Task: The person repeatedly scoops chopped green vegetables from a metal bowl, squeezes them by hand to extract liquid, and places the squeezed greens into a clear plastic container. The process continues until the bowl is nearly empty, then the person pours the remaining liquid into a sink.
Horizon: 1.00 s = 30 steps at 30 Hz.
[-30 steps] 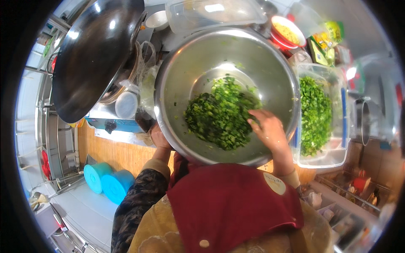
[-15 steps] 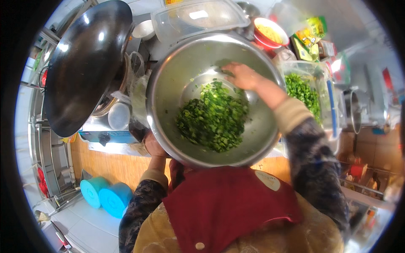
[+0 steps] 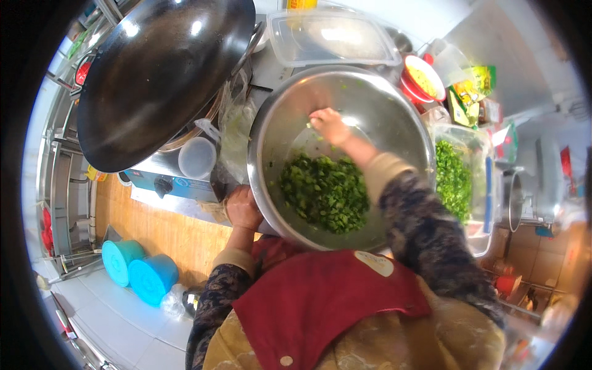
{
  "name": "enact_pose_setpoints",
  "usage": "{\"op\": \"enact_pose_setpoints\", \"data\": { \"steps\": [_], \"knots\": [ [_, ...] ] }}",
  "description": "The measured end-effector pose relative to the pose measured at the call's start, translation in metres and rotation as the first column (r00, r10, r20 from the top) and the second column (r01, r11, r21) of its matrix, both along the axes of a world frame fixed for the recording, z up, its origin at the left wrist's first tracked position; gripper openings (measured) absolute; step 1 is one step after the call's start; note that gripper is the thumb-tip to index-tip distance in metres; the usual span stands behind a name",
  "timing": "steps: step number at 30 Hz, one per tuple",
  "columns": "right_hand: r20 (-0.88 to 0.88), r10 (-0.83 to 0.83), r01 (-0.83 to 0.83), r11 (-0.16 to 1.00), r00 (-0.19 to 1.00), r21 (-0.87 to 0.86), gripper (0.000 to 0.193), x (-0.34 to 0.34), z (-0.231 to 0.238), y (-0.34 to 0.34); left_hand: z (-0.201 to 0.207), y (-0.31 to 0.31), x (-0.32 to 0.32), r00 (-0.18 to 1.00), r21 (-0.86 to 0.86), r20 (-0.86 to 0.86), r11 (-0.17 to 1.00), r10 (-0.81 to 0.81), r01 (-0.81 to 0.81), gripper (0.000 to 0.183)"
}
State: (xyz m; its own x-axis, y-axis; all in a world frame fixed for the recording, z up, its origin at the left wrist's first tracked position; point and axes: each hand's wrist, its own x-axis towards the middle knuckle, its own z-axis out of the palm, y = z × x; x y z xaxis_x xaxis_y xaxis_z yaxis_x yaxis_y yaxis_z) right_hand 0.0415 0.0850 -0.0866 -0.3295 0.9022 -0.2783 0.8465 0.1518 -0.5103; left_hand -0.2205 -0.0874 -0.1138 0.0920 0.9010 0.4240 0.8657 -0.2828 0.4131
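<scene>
A large steel mixing bowl (image 3: 407, 132) stands in front of me, with a heap of chopped greens (image 3: 327, 194) in its lower part. Inside it, my right hand (image 3: 333, 128) is over the far wall, above the heap. Its fingers are drawn together, and a small pale green bit shows at their tips. My left hand (image 3: 243, 209) is curled against the bowl's outside at the near left; its fingertips are partly hidden. To the right of the bowl, a clear plastic tub (image 3: 481, 139) holds more chopped greens (image 3: 452, 179).
A big dark wok (image 3: 166, 80) leans at the left above a stove (image 3: 163, 182). A clear lid (image 3: 333, 40) lies behind the bowl. At the back right are a red-and-white bowl (image 3: 422, 80) of yellow food and packets (image 3: 472, 92). Blue buckets (image 3: 153, 279) stand on the floor.
My right hand has moved left across the bowl, and its fingers have closed together. The whole view has shifted, so the bowl sits farther right and lower. The left hand stays at the bowl's side.
</scene>
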Motion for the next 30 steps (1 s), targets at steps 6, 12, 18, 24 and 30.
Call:
{"op": "enact_pose_setpoints", "data": {
  "steps": [6,12,18,24,30],
  "knots": [
    [0.380,0.727,-0.819,0.531,0.572,0.216,0.021,-0.035,0.076,-0.060,-0.005,0.001,-0.005,0.999,-0.024,-0.053,1.000,-0.006,0.004,0.016],
    [0.254,0.429,-0.448,0.894,0.867,0.017,0.022,-0.017,0.139,0.030,-0.007,-0.001,-0.006,0.998,-0.010,-0.059,1.000,0.026,-0.026,0.016],
    [0.516,0.547,-0.255,0.808,0.659,-0.531,0.039,0.131,0.057,-0.038,-0.002,0.002,-0.002,0.998,-0.097,-0.053,0.995,-0.026,0.021,0.026],
    [0.362,0.072,0.000,0.981,0.929,-0.195,0.045,0.125,0.023,-0.036,0.002,0.000,-0.001,0.997,-0.035,-0.080,0.999,-0.019,0.016,0.025],
    [0.233,0.436,-0.310,0.849,0.870,-0.429,0.060,0.047,0.071,-0.102,-0.007,-0.001,-0.007,0.997,-0.086,-0.075,0.996,-0.014,0.008,0.023]
  ]
}}
